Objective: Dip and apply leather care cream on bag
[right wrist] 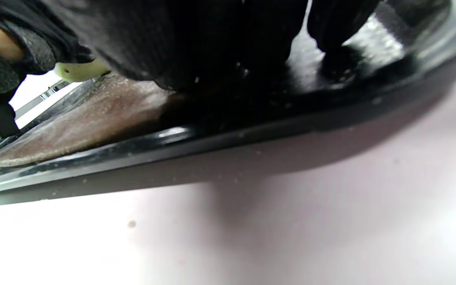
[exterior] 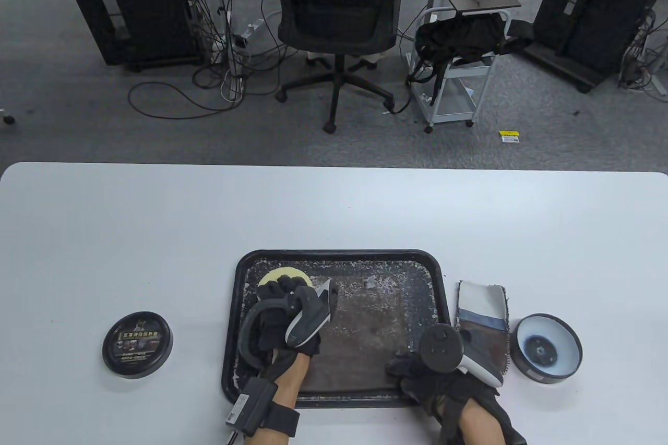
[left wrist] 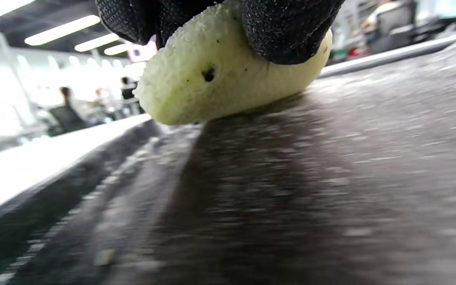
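A brown leather piece (exterior: 365,330) lies flat in a black tray (exterior: 339,253) speckled with white cream residue. My left hand (exterior: 284,288) grips a pale yellow sponge (exterior: 276,275) and holds it against the leather near the tray's far left corner. In the left wrist view the sponge (left wrist: 220,83) sits pinched under the gloved fingers (left wrist: 287,31), its edge touching the leather (left wrist: 291,178). My right hand (exterior: 412,369) rests on the tray's near right corner with fingers pressing down; the right wrist view shows its fingers (right wrist: 212,47) on the leather (right wrist: 93,118) and tray (right wrist: 251,130).
The open cream tin (exterior: 546,347), pale blue inside, stands right of the tray. Its black labelled lid (exterior: 137,344) lies to the left. A folded white and blue cloth (exterior: 482,309) lies between tray and tin. An office chair (exterior: 336,22) stands beyond the table.
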